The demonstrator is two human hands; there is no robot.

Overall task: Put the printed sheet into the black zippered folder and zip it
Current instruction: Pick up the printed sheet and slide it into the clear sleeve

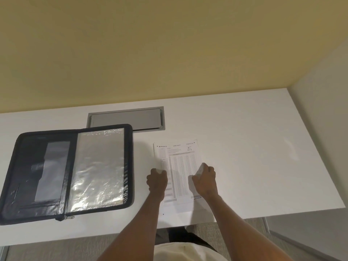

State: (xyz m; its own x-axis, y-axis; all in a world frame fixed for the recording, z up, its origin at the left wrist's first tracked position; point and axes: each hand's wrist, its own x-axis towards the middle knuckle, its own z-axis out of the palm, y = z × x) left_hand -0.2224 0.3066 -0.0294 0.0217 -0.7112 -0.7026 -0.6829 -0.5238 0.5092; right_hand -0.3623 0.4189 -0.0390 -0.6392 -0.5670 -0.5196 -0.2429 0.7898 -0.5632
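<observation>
The white printed sheet (180,162) lay on the white table (244,147), just right of the open black zippered folder (47,185). The left hand (157,179) and right hand (204,178) pinched its side edges with curled fingers (209,169). The pick-up seemed under way; next, the sheet needed carrying left and sliding into the folder.

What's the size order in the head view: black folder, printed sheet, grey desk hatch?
1. black folder, open flat
2. printed sheet
3. grey desk hatch, though farther off and partly covered by the folder
</observation>
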